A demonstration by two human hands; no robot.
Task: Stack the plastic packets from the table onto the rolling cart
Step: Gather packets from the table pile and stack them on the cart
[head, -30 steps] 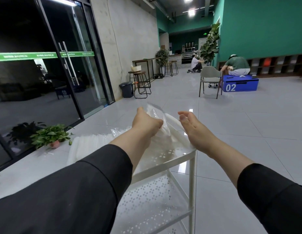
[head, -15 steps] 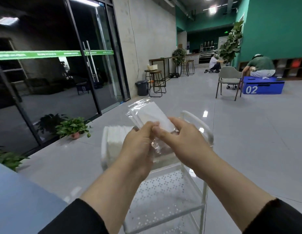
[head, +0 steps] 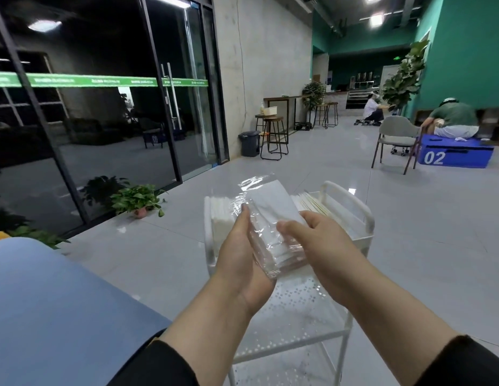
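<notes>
A bundle of clear plastic packets (head: 270, 215) with white contents is held between both hands above the white rolling cart (head: 362, 218). My left hand (head: 240, 257) cups the bundle from below and the left side. My right hand (head: 318, 240) grips it from the right, thumb laid across the top. Stacks of white packets stand on the cart's top shelf: one at the left (head: 220, 221), another at the back right (head: 311, 203). A corner of the blue table (head: 47, 307) shows at the lower left.
The cart has perforated lower shelves (head: 293, 324). A potted plant (head: 137, 201) sits on the floor by the glass doors. Farther off stand a bin (head: 249, 143), stools (head: 273, 137), a grey chair (head: 396, 135) and a blue box (head: 454, 156) with a person seated on it.
My hands came together on the packet bundle and lifted it off the cart's top. The view has pulled back and turned right, bringing the blue table into sight.
</notes>
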